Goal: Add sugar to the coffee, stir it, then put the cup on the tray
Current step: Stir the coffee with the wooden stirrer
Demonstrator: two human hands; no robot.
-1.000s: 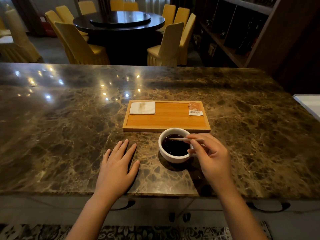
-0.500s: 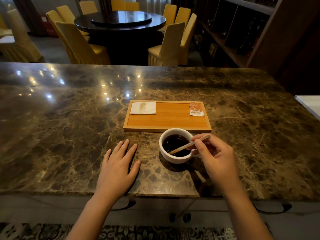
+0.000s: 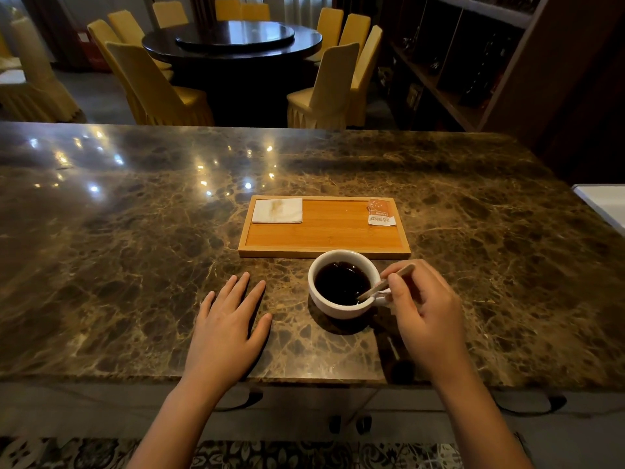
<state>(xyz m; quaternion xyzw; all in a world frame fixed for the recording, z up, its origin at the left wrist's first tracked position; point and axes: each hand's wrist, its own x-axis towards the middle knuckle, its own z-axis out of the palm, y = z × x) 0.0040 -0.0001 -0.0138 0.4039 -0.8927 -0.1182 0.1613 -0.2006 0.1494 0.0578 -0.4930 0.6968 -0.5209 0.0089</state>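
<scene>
A white cup (image 3: 333,308) of dark coffee stands on the marble counter just in front of the wooden tray (image 3: 323,237). My right hand (image 3: 424,313) is at the cup's right side, pinching a thin wooden stir stick (image 3: 385,283) whose lower end dips into the coffee near the right rim. My left hand (image 3: 226,330) lies flat on the counter to the left of the cup, fingers spread, holding nothing. On the tray, a torn orange sugar packet (image 3: 381,212) lies in the far right corner and a folded white napkin (image 3: 277,210) in the far left corner.
The marble counter (image 3: 135,265) stretches wide to both sides. A white surface edge (image 3: 605,201) shows at the far right. Beyond the counter stand a round dark table (image 3: 233,38), yellow-covered chairs (image 3: 152,86) and dark shelving (image 3: 473,62).
The stir stick has swung round inside the cup from the far side to the near right rim, my right hand moving with it. My left hand and the cup stay put.
</scene>
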